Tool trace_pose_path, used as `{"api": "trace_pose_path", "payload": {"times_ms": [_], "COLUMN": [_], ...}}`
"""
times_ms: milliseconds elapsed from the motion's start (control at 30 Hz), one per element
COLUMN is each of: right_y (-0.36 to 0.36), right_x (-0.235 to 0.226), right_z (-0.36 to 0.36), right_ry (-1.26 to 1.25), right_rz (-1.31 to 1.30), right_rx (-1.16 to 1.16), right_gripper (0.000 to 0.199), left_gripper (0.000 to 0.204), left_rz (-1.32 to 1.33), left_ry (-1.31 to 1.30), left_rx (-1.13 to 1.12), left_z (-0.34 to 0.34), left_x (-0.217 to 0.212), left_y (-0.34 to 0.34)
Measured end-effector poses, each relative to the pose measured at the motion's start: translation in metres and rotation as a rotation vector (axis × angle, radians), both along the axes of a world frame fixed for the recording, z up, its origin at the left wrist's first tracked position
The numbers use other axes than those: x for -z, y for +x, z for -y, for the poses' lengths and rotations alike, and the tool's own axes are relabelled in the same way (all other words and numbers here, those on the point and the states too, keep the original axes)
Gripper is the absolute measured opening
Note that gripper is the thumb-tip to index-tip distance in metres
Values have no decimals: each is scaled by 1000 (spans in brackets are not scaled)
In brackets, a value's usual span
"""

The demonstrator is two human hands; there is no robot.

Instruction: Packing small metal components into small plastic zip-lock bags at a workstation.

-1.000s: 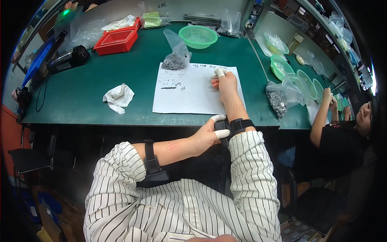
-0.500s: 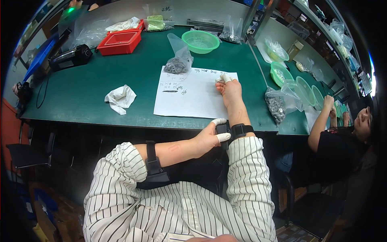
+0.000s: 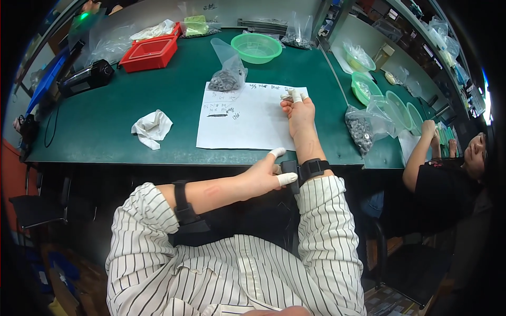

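My left hand [image 3: 263, 175] reaches across in front of me, white covers on its fingertips. Its thumb and a finger are spread apart beside a small black device [image 3: 289, 173] on the strap at my right wrist; the lower fingertip overlaps the device's edge. My right hand [image 3: 300, 113] lies palm up over the right side of a white paper sheet [image 3: 253, 129] with handwriting. Its covered fingers are loosely curled, with nothing visible in them. On the sheet's top left corner stands a clear bag of small grey parts [image 3: 225, 80].
A crumpled white cloth [image 3: 152, 128] lies left of the sheet. Behind are a red tray [image 3: 150, 54], a green basket [image 3: 256, 48] and a black device [image 3: 87, 78]. Another bag of grey parts [image 3: 359, 132] sits at right, near a co-worker [image 3: 440, 179] with several green baskets.
My left hand has loosened from the black device and drawn slightly left, its fingers spreading wider. My right hand has stayed nearly where it was over the sheet. The whole view has shifted slightly.
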State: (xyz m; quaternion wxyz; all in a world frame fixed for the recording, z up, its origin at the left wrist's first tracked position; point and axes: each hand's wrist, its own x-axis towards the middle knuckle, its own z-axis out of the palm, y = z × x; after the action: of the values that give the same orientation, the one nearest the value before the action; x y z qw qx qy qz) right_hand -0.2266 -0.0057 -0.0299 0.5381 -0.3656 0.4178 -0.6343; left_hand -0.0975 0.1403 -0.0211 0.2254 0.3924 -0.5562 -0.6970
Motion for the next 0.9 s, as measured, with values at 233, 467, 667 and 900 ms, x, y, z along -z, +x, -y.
{"api": "trace_pose_path", "payload": {"times_ms": [233, 467, 667, 900], "right_y": [6, 1, 5, 3], "right_x": [5, 7, 2, -2], "right_z": [-5, -9, -12, -21], "right_ry": [-23, -28, -23, 28], "right_rz": [-179, -352, -379, -511], "right_rx": [14, -18, 1, 38], "right_gripper": [16, 21, 19, 18], "left_gripper": [61, 26, 20, 19], "left_rz": [277, 289, 285, 226], "left_ry": [-241, -332, -343, -369], "left_rx": [147, -580, -607, -585], "left_z": [24, 124, 133, 137], "left_x": [-30, -47, -8, 6], "left_y": [61, 119, 124, 125]}}
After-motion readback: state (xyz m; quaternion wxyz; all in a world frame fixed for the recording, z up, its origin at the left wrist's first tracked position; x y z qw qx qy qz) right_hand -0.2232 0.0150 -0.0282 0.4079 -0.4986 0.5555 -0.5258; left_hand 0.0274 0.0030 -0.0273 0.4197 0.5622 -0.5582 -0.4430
